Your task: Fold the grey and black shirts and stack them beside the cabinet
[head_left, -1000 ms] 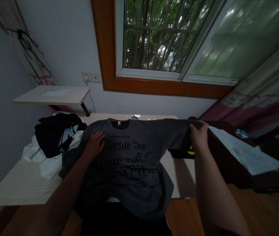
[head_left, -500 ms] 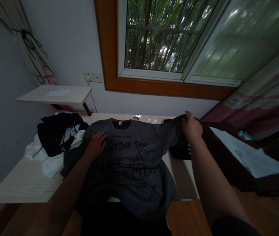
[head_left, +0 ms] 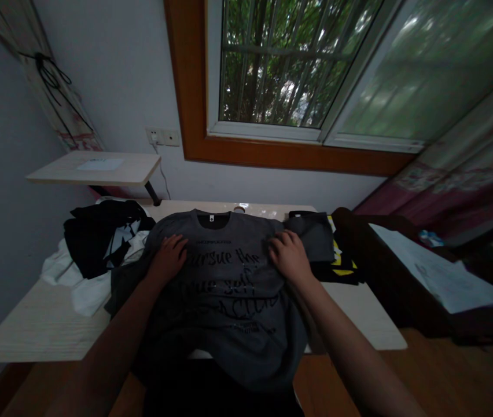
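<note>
A dark grey T-shirt point(head_left: 229, 278) with black lettering lies front side up on the pale table, its collar toward the window and its hem hanging over the near edge. My left hand point(head_left: 169, 255) rests on the chest at the left of the lettering, fingers spread on the cloth. On the right of the chest lies my right hand point(head_left: 289, 253), palm down with the fingers apart. The right sleeve point(head_left: 313, 237) stretches out flat, partly over dark folded clothes point(head_left: 342, 267) with yellow patches. Neither hand grips the cloth.
Black and white clothes point(head_left: 94, 237) are heaped at the left of the table point(head_left: 33, 330), below a small raised shelf point(head_left: 94, 168). A dark piece of furniture point(head_left: 403, 284) with a paper sheet point(head_left: 433, 269) stands at the right. The window point(head_left: 290, 69) is behind.
My right hand has let go of the shirt's right sleeve and come inward onto the chest. The sleeve now lies down over the folded clothes. My left hand has stayed in place.
</note>
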`<state>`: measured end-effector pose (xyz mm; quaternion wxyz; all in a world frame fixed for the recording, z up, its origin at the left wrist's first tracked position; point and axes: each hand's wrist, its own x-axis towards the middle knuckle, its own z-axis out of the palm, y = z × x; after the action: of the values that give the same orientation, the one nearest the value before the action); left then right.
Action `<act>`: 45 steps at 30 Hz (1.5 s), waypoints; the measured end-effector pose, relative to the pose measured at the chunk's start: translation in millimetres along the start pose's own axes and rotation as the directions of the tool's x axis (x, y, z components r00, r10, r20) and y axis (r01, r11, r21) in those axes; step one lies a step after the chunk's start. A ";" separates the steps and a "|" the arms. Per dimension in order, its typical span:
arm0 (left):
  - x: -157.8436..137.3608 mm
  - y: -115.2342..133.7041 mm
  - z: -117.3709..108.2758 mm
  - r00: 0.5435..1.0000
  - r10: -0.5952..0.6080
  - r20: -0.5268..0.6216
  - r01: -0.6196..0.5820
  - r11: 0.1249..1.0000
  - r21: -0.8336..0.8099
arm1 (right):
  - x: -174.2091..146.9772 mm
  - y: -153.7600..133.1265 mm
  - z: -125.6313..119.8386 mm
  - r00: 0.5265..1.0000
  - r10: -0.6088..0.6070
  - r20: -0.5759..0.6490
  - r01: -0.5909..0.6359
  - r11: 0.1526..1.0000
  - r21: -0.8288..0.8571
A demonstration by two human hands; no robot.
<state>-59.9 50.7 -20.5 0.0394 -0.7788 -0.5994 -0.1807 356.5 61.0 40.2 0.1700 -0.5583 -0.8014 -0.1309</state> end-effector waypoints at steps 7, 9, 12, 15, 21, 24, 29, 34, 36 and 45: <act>-0.7 1.3 -2.2 1.000 0.007 -0.004 -0.007 1.000 0.001 | -25.8 -10.7 24.8 0.990 -0.070 0.122 0.053 0.989 0.142; -0.8 0.6 -1.6 1.000 0.005 -0.002 -0.005 1.000 -0.010 | -28.4 -7.7 26.1 0.990 -0.071 0.121 0.052 0.987 0.153; -1.3 0.1 -0.3 1.000 0.009 -0.001 -0.009 1.000 -0.013 | -31.2 -4.9 27.1 0.991 -0.062 0.116 0.042 0.985 0.165; -3.2 2.0 -0.9 1.000 0.013 -0.003 -0.013 1.000 -0.006 | -34.5 -4.6 27.8 0.994 -0.041 0.104 0.023 0.985 0.171; -13.6 14.3 -9.2 1.000 0.028 0.005 -0.028 1.000 0.008 | -45.3 -6.9 21.1 0.997 0.005 0.083 -0.016 0.990 0.138; -24.6 21.0 -15.9 0.998 0.056 0.022 -0.056 0.998 0.021 | -52.9 -9.3 13.7 0.997 0.021 0.071 -0.028 0.994 0.101; -51.0 26.7 -31.7 0.997 0.042 0.058 -0.045 0.998 0.048 | -64.5 -11.6 1.8 0.997 0.051 0.061 -0.053 0.998 0.023; -80.2 17.9 -57.6 0.992 -0.010 0.128 -0.010 0.987 0.157 | -70.7 -11.1 -4.2 0.996 0.047 0.070 -0.048 0.999 0.013; -90.4 11.1 -73.0 0.986 -0.071 0.149 0.037 0.974 0.223 | -71.7 -11.8 -4.7 0.995 0.072 0.070 -0.072 0.997 -0.008; -117.0 0.8 -109.7 0.890 -0.424 0.167 0.340 0.863 0.374 | -72.7 -11.3 -2.5 0.995 0.076 0.063 -0.072 0.996 -0.061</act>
<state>-110.1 -87.6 43.4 0.0605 -0.6413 -0.7647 0.0165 369.3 -5.7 11.8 0.1320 -0.5963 -0.7811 -0.1296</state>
